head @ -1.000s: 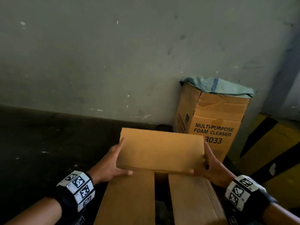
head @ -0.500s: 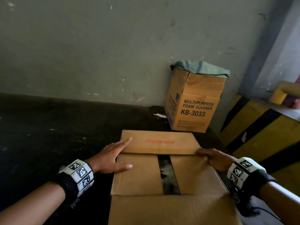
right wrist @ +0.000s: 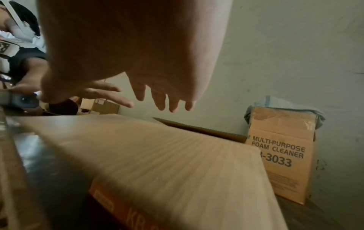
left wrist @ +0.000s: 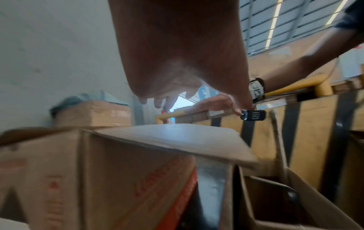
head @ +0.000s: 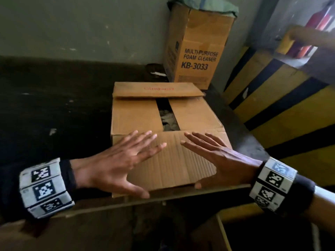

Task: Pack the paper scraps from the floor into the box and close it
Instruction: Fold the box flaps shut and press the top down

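Since half a second ago our hands have left the far flap and come to the near flap (head: 174, 160) of the box (head: 137, 116) on the floor. Our left hand (head: 116, 163) and right hand (head: 213, 156) lie flat on it with fingers spread wide, holding nothing. Corrugated cardboard, ribbed and matte, looks stiff yet springy, so we judge pressing near its free edge works best. Paper scraps (head: 167, 118) show through the centre gap, light and crumpled
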Tool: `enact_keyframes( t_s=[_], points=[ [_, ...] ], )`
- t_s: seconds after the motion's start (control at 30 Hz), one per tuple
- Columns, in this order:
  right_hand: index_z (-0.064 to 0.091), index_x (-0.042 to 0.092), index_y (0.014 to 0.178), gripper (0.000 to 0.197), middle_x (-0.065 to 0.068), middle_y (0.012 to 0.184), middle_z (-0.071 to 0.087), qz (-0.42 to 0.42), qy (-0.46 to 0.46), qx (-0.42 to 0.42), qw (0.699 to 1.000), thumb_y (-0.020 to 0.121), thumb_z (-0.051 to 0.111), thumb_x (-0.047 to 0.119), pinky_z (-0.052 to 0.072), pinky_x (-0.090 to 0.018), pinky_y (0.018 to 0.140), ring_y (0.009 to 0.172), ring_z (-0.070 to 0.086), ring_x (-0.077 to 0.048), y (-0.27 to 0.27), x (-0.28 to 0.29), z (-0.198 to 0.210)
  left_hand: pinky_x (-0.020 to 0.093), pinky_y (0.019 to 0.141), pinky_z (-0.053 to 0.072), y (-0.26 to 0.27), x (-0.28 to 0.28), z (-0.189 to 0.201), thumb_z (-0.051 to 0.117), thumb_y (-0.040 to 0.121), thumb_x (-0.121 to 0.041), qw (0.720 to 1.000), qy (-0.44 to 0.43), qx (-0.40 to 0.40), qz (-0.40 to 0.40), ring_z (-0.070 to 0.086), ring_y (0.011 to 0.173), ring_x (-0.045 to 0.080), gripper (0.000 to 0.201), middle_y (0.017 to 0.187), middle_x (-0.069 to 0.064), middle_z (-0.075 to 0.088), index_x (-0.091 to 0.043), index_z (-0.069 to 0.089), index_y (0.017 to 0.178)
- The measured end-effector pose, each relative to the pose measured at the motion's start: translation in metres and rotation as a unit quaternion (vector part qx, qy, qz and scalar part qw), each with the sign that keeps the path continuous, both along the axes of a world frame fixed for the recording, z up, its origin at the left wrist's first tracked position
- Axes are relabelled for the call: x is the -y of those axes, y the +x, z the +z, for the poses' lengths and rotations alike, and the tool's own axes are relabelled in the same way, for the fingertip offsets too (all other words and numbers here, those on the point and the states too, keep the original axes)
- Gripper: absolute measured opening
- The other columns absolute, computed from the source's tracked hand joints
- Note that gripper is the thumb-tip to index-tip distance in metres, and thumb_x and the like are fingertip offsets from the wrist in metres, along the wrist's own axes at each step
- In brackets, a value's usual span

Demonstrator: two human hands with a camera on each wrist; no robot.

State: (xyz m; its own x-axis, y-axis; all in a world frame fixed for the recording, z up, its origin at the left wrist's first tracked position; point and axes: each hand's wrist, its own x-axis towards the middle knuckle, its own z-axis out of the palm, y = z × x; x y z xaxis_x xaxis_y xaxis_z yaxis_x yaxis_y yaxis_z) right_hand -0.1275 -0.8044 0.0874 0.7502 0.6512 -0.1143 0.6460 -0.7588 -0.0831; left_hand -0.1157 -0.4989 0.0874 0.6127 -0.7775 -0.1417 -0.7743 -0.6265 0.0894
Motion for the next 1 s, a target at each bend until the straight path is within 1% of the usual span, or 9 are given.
enact_keyframes(
  t_s=[0.1, 0.2, 0.33, 0.4, 0.57, 0.7, 0.83, 0.93, 1.0],
  points=[
    [-0.017, 0.038, 0.147, 0.102, 0.003, 0.157, -0.023, 0.009, -0.034, 0.031, 0.999, 0.078, 0.050, 0.072, -0.014, -0.034, 0.116, 0.144, -0.023, -0.013, -0.009, 0.006, -0.017, 0.039, 0.112, -0.025, -0.010, 0.002, -0.015, 0.046, 0.075, -0.079, 0.999, 0.032, 0.036, -0.016, -0.042, 0.133, 0.014, 0.109, 0.149, 0.002, -0.040, -0.041, -0.036, 0.136],
    [-0.016, 0.036, 0.147, 0.102, 0.000, 0.158, -0.020, -0.005, -0.038, 0.031, 0.999, 0.081, 0.057, 0.063, -0.009, -0.037, 0.119, 0.144, -0.023, -0.013, -0.005, 0.009, -0.019, 0.037, 0.111, -0.025, -0.010, 0.003, -0.014, 0.056, 0.078, -0.067, 0.998, 0.004, 0.057, -0.022, -0.039, 0.136, 0.017, 0.111, 0.151, 0.008, -0.034, -0.039, -0.032, 0.139],
    [-0.021, 0.042, 0.144, 0.102, 0.007, 0.156, -0.026, 0.009, -0.029, 0.005, 1.000, 0.081, 0.056, 0.063, -0.023, -0.020, 0.110, 0.140, -0.030, -0.005, 0.000, 0.011, 0.002, 0.028, 0.106, -0.032, -0.011, 0.002, 0.006, 0.052, 0.082, -0.068, 0.999, -0.005, 0.024, -0.027, -0.045, 0.130, 0.011, 0.106, 0.146, -0.001, -0.044, -0.042, -0.035, 0.136],
    [-0.023, 0.044, 0.142, 0.102, 0.014, 0.155, -0.026, 0.010, -0.016, -0.010, 1.000, 0.080, 0.055, 0.067, -0.023, -0.015, 0.107, 0.138, -0.030, 0.002, 0.003, 0.014, 0.029, 0.024, 0.106, -0.030, -0.009, -0.004, 0.029, 0.050, 0.082, -0.069, 0.999, -0.034, 0.018, -0.033, -0.043, 0.131, 0.008, 0.102, 0.146, -0.007, -0.044, -0.043, -0.032, 0.138],
    [-0.023, 0.058, 0.136, 0.095, 0.028, 0.154, -0.013, -0.013, 0.017, 0.029, 0.999, 0.075, 0.046, 0.077, 0.000, -0.025, 0.117, 0.142, -0.014, 0.007, 0.026, 0.024, 0.097, 0.020, 0.112, -0.014, 0.019, -0.015, 0.085, 0.046, 0.077, -0.076, 0.992, -0.106, 0.060, -0.020, -0.029, 0.138, 0.002, 0.090, 0.152, -0.023, -0.026, -0.049, -0.006, 0.145],
    [-0.028, 0.058, 0.132, 0.073, 0.023, 0.154, -0.011, -0.023, -0.029, 0.098, 0.995, 0.080, 0.020, 0.075, -0.003, -0.023, 0.114, 0.139, -0.013, 0.007, 0.066, 0.025, 0.121, 0.020, 0.110, -0.003, 0.056, -0.022, 0.108, 0.046, 0.078, -0.068, 0.982, -0.153, 0.106, 0.042, -0.016, 0.141, -0.003, 0.075, 0.157, -0.018, 0.002, -0.042, 0.020, 0.144],
    [-0.038, 0.054, 0.129, 0.074, 0.013, 0.154, -0.022, -0.034, -0.036, 0.139, 0.989, 0.091, 0.025, 0.053, -0.015, -0.021, 0.110, 0.142, -0.020, -0.004, 0.111, 0.033, 0.105, 0.015, 0.111, -0.017, 0.087, -0.024, 0.096, 0.042, 0.082, -0.057, 0.974, -0.090, 0.194, 0.082, -0.015, 0.143, 0.003, 0.081, 0.157, -0.004, 0.008, -0.032, 0.005, 0.150],
    [-0.041, 0.055, 0.126, 0.066, 0.011, 0.152, -0.029, -0.041, -0.040, 0.110, 0.992, 0.092, 0.015, 0.062, -0.014, -0.027, 0.114, 0.141, -0.025, -0.007, 0.155, 0.046, 0.080, 0.017, 0.109, -0.022, 0.116, -0.024, 0.075, 0.039, 0.086, -0.055, 0.972, -0.081, 0.193, 0.111, -0.019, 0.142, 0.005, 0.080, 0.159, -0.002, -0.001, -0.028, -0.001, 0.151],
    [-0.039, 0.055, 0.127, 0.066, 0.011, 0.150, -0.032, -0.054, -0.064, 0.061, 0.995, 0.081, 0.006, 0.072, -0.011, -0.033, 0.118, 0.139, -0.027, -0.008, 0.176, 0.054, 0.061, 0.013, 0.105, -0.027, 0.132, -0.026, 0.056, 0.037, 0.088, -0.059, 0.970, -0.104, 0.159, 0.150, -0.029, 0.137, -0.001, 0.080, 0.158, -0.006, -0.013, -0.029, -0.006, 0.149]
  ],
)
